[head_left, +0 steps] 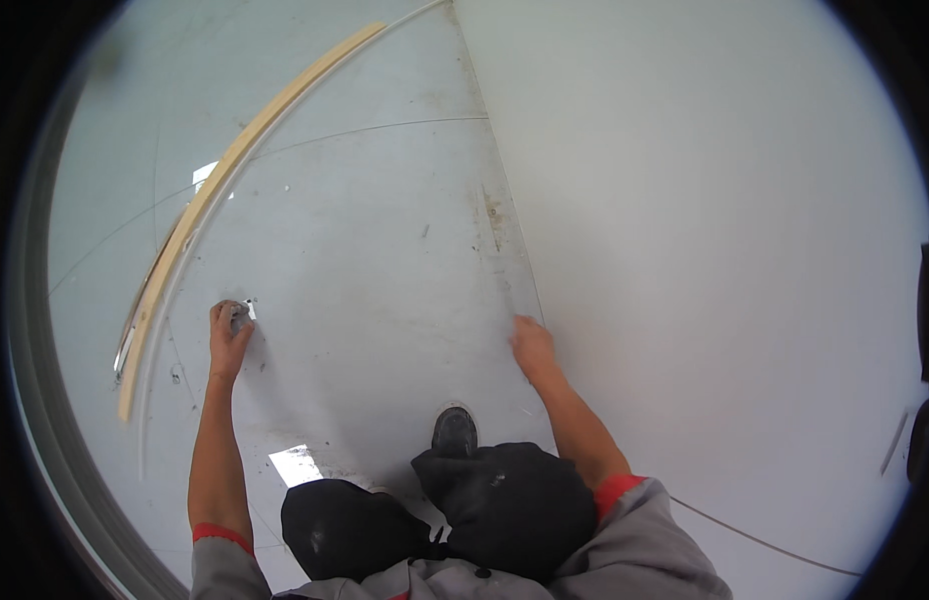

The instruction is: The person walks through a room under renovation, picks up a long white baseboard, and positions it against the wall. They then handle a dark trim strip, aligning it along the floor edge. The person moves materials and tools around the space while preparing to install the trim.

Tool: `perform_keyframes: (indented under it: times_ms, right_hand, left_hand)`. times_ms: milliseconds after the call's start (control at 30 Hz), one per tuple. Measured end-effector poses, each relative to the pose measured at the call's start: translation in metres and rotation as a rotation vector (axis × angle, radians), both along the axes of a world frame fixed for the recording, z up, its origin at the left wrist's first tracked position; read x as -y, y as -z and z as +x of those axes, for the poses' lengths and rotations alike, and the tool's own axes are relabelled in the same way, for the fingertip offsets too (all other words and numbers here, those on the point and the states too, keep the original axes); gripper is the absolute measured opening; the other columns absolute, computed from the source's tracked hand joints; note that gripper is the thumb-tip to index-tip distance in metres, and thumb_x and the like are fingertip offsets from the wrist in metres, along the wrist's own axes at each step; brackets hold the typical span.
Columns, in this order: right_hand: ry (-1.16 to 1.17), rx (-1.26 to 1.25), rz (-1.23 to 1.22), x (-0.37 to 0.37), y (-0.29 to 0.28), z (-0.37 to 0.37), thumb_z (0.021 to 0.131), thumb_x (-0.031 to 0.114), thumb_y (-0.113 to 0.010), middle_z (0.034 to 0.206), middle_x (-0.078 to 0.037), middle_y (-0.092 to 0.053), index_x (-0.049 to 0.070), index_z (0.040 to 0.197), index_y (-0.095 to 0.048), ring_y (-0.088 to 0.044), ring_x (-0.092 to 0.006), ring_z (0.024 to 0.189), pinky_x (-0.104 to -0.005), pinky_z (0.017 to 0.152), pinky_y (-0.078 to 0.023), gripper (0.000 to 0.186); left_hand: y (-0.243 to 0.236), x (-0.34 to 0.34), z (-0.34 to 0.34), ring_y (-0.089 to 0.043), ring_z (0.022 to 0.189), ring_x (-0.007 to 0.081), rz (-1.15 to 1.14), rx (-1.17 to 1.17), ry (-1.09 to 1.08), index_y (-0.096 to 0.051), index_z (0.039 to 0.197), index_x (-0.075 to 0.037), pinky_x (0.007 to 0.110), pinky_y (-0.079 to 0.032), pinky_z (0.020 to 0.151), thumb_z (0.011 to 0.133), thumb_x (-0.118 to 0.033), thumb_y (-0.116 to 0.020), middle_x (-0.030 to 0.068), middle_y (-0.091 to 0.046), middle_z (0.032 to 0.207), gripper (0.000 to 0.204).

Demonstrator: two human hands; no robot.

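We see bright patches [296, 466] on a pale grey floor [365, 240], seamed and smudged, meeting a plain whitish wall [725, 250] on our right.

The plank [223, 172] lies on the floor [375, 220] left of the left hand [227, 338], the wall [725, 230] to the right

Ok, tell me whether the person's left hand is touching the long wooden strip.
No, the left hand has its fingers around a small grey object, with a visible gap between hand and wooden strip.
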State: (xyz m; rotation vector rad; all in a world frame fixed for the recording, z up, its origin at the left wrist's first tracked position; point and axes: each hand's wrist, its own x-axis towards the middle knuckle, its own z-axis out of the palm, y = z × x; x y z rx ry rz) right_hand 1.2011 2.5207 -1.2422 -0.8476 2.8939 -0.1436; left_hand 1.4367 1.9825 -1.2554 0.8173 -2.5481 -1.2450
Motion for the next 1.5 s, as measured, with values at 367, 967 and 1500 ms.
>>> perform_keyframes:
  times_ms: [367, 967, 1500]
  right_hand:
    - [0.3, -0.008, 0.134, 0.028, -0.007, -0.059, 0.096, 0.012, -0.047, 0.097, -0.018, -0.063, 0.002, 0.092, -0.059, -0.067, -0.0339, 0.085, -0.044, 0.072, -0.056, 0.016]
    - [-0.033, 0.137, -0.035, 0.148, -0.012, -0.126, 0.09, 0.007, -0.053, 0.092, -0.017, -0.065, 0.003, 0.097, -0.06, -0.068, -0.0344, 0.083, -0.0428, 0.073, -0.056, 0.011]
    - [-0.172, 0.283, -0.151, 0.215, -0.087, -0.262, 0.072, 0.01, -0.063, 0.084, -0.023, -0.064, 0.001, 0.089, -0.057, -0.062, -0.0443, 0.086, -0.0523, 0.077, -0.048, 0.02]
  left_hand:
    - [-0.028, -0.14, 0.17, -0.056, 0.083, 0.0102, 0.794, 0.203, -0.367, -0.065, 0.099, -0.002, 0.029, -0.048, 0.072, 0.091, -0.017, -0.063, 0.002, -0.063, 0.087, 0.017]
    - [-0.318, -0.089, 0.021, -0.057, 0.113, 0.0212, 0.339, 0.255, -0.049, -0.062, 0.114, 0.001, 0.034, -0.042, 0.101, 0.088, -0.011, -0.063, 0.0121, -0.064, 0.113, 0.028]
    - [-0.112, 0.071, -0.187, -0.052, 0.114, 0.0448, -0.308, 0.27, 0.091, -0.044, 0.131, 0.006, 0.048, -0.044, 0.097, 0.078, -0.034, -0.075, 0.0304, -0.053, 0.122, 0.073]
